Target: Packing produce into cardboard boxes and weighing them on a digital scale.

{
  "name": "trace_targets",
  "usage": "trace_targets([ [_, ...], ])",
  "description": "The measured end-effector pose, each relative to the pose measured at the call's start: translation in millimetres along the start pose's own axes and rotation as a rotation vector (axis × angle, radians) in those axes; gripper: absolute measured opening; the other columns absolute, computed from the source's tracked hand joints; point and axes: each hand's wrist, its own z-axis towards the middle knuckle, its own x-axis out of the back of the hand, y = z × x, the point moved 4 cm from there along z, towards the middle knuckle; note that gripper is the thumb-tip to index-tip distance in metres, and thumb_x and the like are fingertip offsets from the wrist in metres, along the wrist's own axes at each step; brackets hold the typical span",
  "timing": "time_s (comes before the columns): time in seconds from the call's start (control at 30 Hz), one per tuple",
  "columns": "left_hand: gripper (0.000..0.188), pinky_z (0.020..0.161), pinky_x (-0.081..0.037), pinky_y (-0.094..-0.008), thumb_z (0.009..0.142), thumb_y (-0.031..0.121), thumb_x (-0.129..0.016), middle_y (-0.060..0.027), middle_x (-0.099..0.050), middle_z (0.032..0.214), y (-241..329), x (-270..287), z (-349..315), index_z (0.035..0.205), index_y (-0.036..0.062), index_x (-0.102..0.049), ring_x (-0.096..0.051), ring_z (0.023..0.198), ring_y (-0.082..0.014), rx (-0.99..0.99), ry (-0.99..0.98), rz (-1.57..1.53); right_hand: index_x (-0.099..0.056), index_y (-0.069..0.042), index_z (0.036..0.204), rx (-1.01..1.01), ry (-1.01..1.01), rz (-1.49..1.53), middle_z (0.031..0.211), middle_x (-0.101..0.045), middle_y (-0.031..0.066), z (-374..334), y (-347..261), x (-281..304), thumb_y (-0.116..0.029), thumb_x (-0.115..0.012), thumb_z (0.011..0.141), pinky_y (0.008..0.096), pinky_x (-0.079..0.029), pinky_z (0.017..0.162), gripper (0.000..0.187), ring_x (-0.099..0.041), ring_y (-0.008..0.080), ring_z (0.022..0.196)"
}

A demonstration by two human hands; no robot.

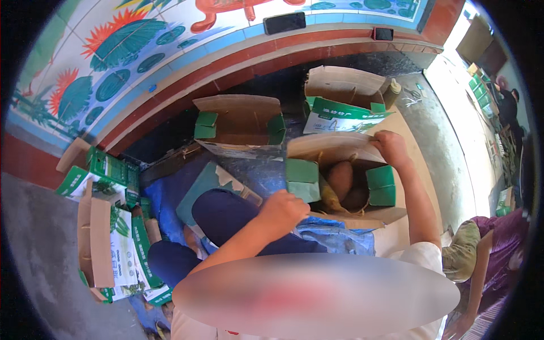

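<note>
A painted wall (141, 51) with leaf and flower shapes fills the upper left of the frame, a red ledge running below it. Under it, at centre, three open cardboard boxes stand on the ground; the nearest open box (340, 187), right of centre, has green inner flaps and holds brownish round roots (341, 178) packed in straw. Loaded like this it probably lifts heavy, and the corrugated walls look stiff along the folds but soft at the flaps, so the bottom edges or corners seem the safer hold. A stack of flattened cartons (113, 243) lies at lower left.

The right hand (391, 148) grips the far flap of that box, fingers curled over its edge. The left hand (283, 209) rests at the near left flap, fingers closed in a loose fist; whether it pinches the card I cannot tell.
</note>
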Motion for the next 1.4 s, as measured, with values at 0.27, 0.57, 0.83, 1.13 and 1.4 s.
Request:
trace_targets([
  [0.27,0.007,0.076,-0.045,-0.0362,0.072,0.013,-0.062,-0.0074,-0.064,0.081,-38.4,42.0,-8.5,0.076,0.0071,-0.062,-0.060,0.080,-0.0261,0.167,0.129,-0.092,-0.065,-0.011,0.077,-0.173,-0.246,-0.476,0.080,-0.064,0.0112,-29.2,78.8,-78.1,-0.018,-0.056,0.077,0.0405,-0.049,0.065,0.011,-0.062,0.0304,0.077],
  [0.57,0.018,0.089,-0.041,-0.0329,0.082,0.005,-0.051,-0.0122,-0.061,0.106,-98.4,145.1,-188.9,0.096,-0.0004,-0.060,-0.057,0.100,-0.0244,0.890,0.606,0.125,-0.063,-0.009,0.091,-0.005,-0.093,0.248,0.088,-0.062,0.0139,57.5,-90.7,-90.1,-0.029,-0.057,0.081,0.0432,-0.047,0.075,0.023,-0.059,0.0332,0.086],
  [0.83,0.026,0.090,-0.040,-0.0316,0.092,0.014,-0.042,-0.0132,-0.059,0.109,-122.6,142.0,-311.5,0.106,-0.0035,-0.056,-0.055,0.101,-0.0215,1.138,0.822,0.110,-0.063,-0.009,0.097,-0.227,-0.270,0.623,0.100,-0.062,0.0165,86.6,-208.4,-171.8,-0.033,-0.050,0.082,0.0450,-0.046,0.080,0.030,-0.059,0.0342,0.092],
  [1.13,0.029,0.089,-0.040,-0.0301,0.094,0.016,-0.038,-0.0114,-0.059,0.105,-120.3,142.2,-320.3,0.107,-0.0021,-0.057,-0.055,0.099,-0.0198,1.161,0.816,0.079,-0.063,-0.010,0.099,-0.545,-0.407,0.190,0.104,-0.062,0.0158,-0.5,-160.8,-303.5,-0.021,-0.050,0.080,0.0421,-0.045,0.087,0.025,-0.057,0.0315,0.102],
  [1.4,0.029,0.087,-0.040,-0.0289,0.094,0.018,-0.039,-0.0104,-0.060,0.102,-112.3,142.9,-304.1,0.105,-0.0017,-0.057,-0.055,0.096,-0.0184,1.147,0.810,0.061,-0.063,-0.009,0.092,-0.328,-0.422,-0.009,0.101,-0.061,0.0145,-27.5,-143.5,-321.2,-0.014,-0.050,0.079,0.0402,-0.046,0.081,0.019,-0.057,0.0293,0.098],
])
